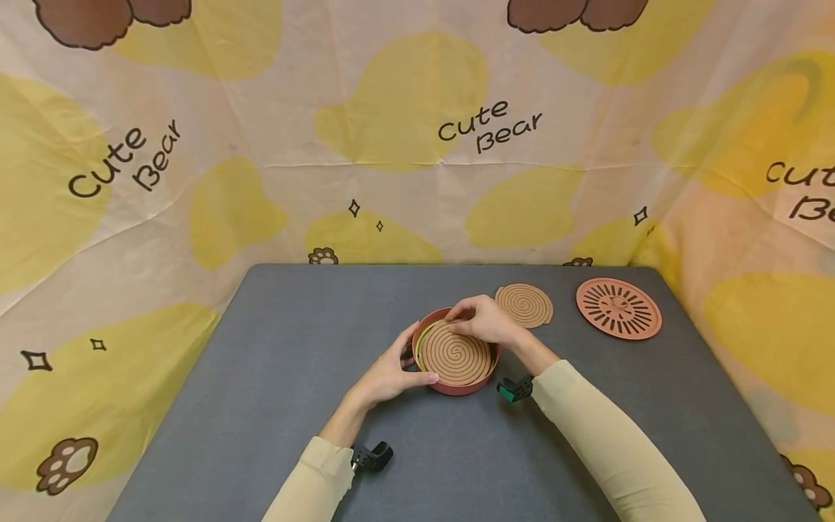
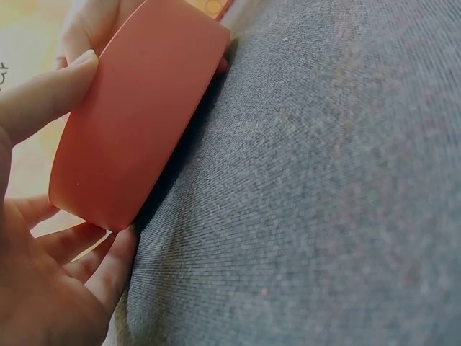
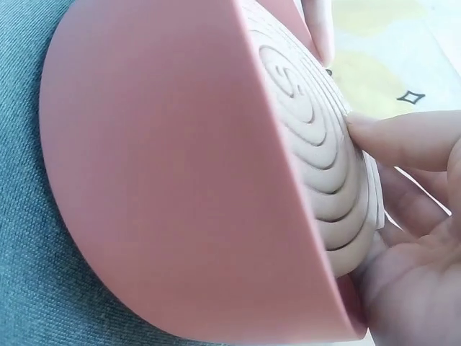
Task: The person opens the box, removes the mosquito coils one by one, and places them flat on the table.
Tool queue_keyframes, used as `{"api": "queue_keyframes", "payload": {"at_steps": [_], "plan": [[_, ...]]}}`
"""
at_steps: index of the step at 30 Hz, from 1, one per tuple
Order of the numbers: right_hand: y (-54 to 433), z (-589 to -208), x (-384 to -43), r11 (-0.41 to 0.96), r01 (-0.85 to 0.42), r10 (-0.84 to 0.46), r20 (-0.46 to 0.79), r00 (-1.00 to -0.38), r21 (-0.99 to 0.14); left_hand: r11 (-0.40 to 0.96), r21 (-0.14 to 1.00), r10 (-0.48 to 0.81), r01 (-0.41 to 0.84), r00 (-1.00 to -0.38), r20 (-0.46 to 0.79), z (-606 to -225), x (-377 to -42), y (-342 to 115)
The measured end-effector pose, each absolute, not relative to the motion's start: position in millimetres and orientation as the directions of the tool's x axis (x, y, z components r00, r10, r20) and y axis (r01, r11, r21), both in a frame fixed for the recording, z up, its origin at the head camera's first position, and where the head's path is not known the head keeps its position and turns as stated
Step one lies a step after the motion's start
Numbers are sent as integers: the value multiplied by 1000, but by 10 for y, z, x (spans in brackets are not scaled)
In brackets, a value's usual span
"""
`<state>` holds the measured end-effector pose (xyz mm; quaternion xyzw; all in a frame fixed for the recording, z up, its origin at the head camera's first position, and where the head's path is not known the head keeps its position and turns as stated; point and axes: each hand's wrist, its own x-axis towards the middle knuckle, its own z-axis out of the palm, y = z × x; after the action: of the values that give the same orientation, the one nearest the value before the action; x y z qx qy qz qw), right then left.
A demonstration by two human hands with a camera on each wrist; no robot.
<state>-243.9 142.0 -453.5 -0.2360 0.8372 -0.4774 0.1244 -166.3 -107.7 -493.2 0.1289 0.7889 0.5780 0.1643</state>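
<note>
Near the middle of the table, a round pink container [image 1: 457, 390] holds a tan spiral mosquito coil [image 1: 457, 353]. My left hand [image 1: 386, 375] grips the container from the left, its thumb on the near rim and its fingers round the far side. At the back of the container my right hand [image 1: 485, 319] pinches the coil's edge. The right wrist view shows the thumb on the coil's face [image 3: 317, 151] and fingers behind it, with thin layers at the edge. Inside the left rim is a yellow-green strip [image 1: 420, 346]. The container's bottom is hidden.
Behind my right hand, another tan coil [image 1: 524, 305] lies flat on the grey table [image 1: 313, 326]. A pink slotted round lid [image 1: 620, 309] lies at the back right. Printed cloth [image 1: 404, 145] hangs along the back and sides.
</note>
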Motion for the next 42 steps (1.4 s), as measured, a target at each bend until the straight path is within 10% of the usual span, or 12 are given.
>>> {"api": "queue_keyframes", "payload": {"at_steps": [42], "plan": [[1980, -4045, -2291, 246, -121, -335, 32, -942, -962, 261, 965, 405, 12, -909, -98, -4943, -1665, -1102]]}}
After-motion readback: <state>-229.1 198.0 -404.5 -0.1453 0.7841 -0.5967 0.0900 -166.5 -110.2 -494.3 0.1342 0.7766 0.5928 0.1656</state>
